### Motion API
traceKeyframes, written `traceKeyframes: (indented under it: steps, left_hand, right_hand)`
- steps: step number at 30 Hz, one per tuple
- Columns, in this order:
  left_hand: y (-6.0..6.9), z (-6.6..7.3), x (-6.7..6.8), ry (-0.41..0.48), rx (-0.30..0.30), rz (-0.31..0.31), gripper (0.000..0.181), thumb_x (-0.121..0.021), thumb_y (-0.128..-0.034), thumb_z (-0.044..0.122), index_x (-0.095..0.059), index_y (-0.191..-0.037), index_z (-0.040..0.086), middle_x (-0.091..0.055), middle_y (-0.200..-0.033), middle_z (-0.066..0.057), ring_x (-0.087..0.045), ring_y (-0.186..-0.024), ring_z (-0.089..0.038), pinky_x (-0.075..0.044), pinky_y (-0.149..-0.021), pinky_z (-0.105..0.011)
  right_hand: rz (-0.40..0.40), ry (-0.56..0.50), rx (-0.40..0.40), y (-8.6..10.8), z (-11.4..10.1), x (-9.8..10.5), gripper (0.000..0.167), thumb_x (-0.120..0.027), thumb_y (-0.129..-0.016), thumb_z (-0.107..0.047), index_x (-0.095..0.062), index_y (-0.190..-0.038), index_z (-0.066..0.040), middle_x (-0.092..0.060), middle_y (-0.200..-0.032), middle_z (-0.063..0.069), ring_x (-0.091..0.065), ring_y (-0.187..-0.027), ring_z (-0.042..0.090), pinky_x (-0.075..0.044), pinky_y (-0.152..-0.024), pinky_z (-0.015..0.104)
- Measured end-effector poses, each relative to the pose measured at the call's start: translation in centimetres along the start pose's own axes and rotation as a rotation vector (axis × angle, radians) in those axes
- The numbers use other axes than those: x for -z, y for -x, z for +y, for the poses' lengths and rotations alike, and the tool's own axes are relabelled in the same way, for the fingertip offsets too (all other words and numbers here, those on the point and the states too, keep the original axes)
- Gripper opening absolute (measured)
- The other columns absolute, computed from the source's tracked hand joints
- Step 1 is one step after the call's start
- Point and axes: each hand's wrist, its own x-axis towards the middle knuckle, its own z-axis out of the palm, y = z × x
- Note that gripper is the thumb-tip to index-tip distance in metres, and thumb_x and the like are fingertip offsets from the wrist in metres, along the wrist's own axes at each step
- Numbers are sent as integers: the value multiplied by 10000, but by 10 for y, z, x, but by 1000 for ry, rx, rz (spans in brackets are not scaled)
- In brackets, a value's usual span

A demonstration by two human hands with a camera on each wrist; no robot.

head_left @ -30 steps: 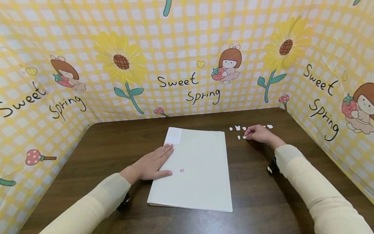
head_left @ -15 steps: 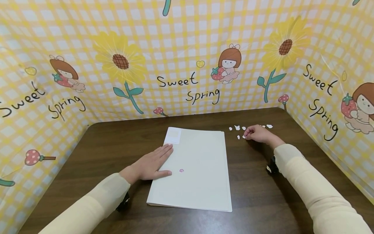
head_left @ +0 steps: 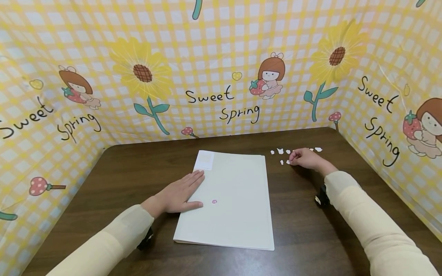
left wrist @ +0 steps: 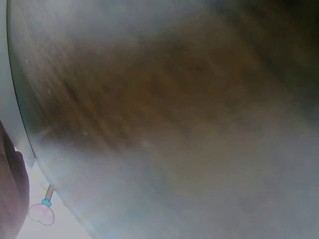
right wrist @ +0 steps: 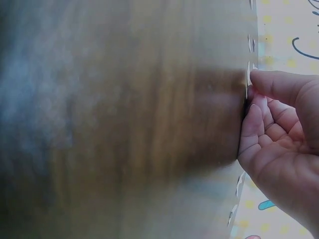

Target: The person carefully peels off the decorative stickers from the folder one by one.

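Observation:
My left hand (head_left: 181, 193) lies flat with fingers straight on the left side of a large white folder (head_left: 241, 199). On the folder, right of the thumb, is a tiny pink-printed sticker (head_left: 214, 201). Further right, my right hand (head_left: 307, 159) is down at the table with curled fingers. Its thumb and forefinger pinch a small white cut-out sticker (head_left: 288, 162), also seen edge-on as a white sticker (right wrist: 248, 77) in the right wrist view. Left of it lies another white sticker (head_left: 281, 162). In the left wrist view only a blurred part of the hand (left wrist: 12, 194) shows.
A row of several white cut-outs (head_left: 280, 151) runs along the back right of the brown table (head_left: 145, 161), partly behind the right hand. A white label (head_left: 204, 159) sits at the folder's top left corner. Yellow checked cloth (head_left: 214, 46) surrounds the table.

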Motion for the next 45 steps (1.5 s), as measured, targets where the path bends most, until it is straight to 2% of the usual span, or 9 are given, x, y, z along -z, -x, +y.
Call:
traceKeyframes:
  steps: [5,10,16,23,30,35,45]
  left_hand:
    - [1,1,-1,4,-5,12,905,-360,-955,660,-172,-1538,-7,-115,-1606,-153,-75,-1472,-255,-156,-1157,-398]
    - [0,0,-4,16,-14,21,906,-373,-955,656,-171,-1537,-8,-115,-1606,-154,-80,-1472,-260,-165,-1155,-406]
    - [-1,-1,-4,3,-10,16,907,-356,-956,663,-165,-1540,-3,-105,-1609,-145,-64,-1474,-242,-142,-1160,-389]
    - [-1,0,-4,2,-24,39,898,-374,-960,648,-187,-1532,-18,-133,-1602,-162,-103,-1469,-273,-180,-1151,-420]
    - [-1,-1,-3,2,-17,22,901,-370,-957,653,-168,-1538,-6,-113,-1606,-151,-83,-1471,-259,-160,-1157,-402]
    - [0,-1,-4,-3,-15,21,899,-362,-959,654,-167,-1539,-6,-116,-1606,-151,-88,-1471,-260,-162,-1156,-404]
    - [0,-2,-4,-3,-8,12,903,-363,-956,657,-166,-1539,-5,-116,-1606,-152,-81,-1472,-256,-152,-1159,-396]
  right_hand:
    - [6,-29,-19,0,2,1,115,-638,-917,-62,-606,-933,48,-591,-816,62,-476,-727,162,-405,-653,280]
    - [53,-72,-43,3,1,3,150,-640,-924,-63,-604,-989,67,-619,-838,58,-525,-754,160,-468,-673,260]
    - [84,-156,-17,5,-11,-6,171,-637,-925,-48,-602,-1020,90,-634,-853,67,-545,-771,164,-479,-691,263]
    - [21,-212,44,5,-41,-38,153,-661,-905,-34,-613,-1004,72,-592,-837,46,-530,-749,135,-477,-684,283]
    - [-63,-287,125,5,-77,-75,174,-655,-891,16,-595,-1017,119,-603,-872,80,-530,-812,177,-460,-698,265]
    - [-105,-323,172,4,-99,-98,157,-679,-867,28,-613,-990,100,-628,-885,86,-561,-826,182,-473,-721,248]
    - [-187,-291,200,4,-132,-139,104,-716,-850,12,-652,-932,9,-639,-847,37,-571,-794,163,-479,-713,245]
